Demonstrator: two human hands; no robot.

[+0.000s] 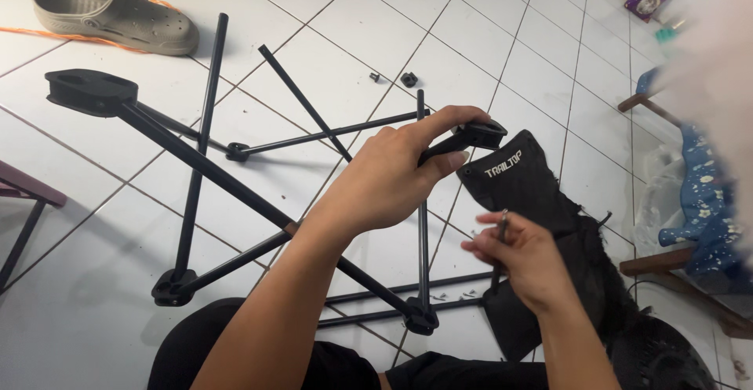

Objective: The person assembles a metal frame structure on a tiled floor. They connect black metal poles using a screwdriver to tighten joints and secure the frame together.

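Black frame (235,194) of jointed rods is spread on the tiled floor (486,45). One end cap (478,134) is gripped by the left hand (392,178), fingers clenched on it. A thin tool (500,241) is pinched in the right hand (522,261). Black fabric (525,194) lies beneath. Small fasteners (408,79) and a grey clog (118,18) lie beyond, well apart.
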